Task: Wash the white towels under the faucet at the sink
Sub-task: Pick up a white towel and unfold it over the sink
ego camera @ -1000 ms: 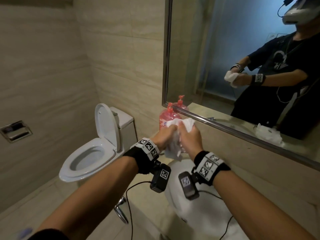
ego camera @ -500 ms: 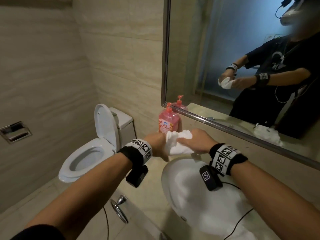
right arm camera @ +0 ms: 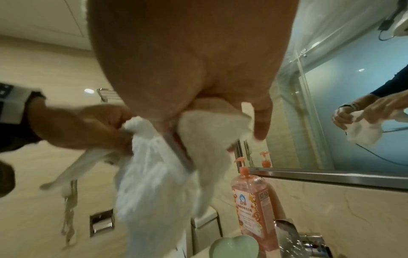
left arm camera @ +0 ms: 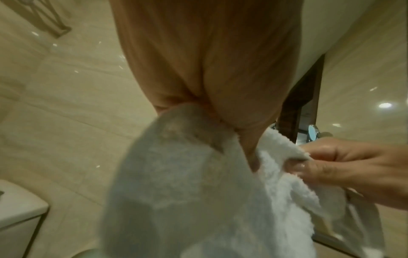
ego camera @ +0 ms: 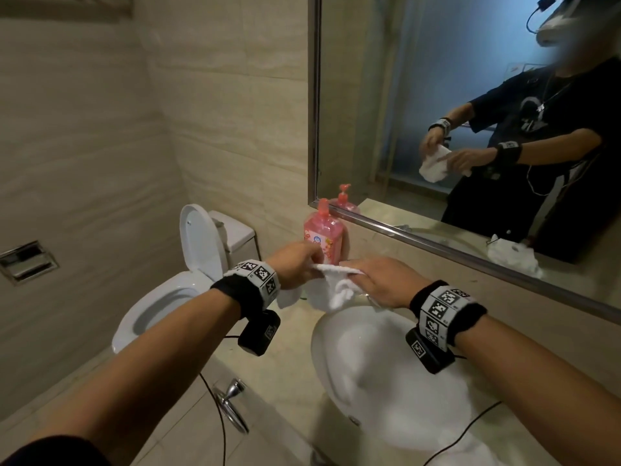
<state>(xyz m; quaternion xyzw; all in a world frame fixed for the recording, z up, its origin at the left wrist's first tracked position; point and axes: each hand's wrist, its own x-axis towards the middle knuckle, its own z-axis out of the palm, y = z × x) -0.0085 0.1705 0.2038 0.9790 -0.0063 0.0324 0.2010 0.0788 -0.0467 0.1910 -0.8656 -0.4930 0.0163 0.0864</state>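
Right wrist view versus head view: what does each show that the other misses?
Only the right wrist view shows the chrome faucet and a pale green heart-shaped dish below the towel. Only the head view shows the white sink, the toilet and a second white towel reflected in the mirror. Both show the left hand and right hand holding the white towel beside the pink soap bottle.

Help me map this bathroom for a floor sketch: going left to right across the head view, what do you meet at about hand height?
Paper holder → toilet → left hand → towel → right hand → second towel reflected in the mirror.
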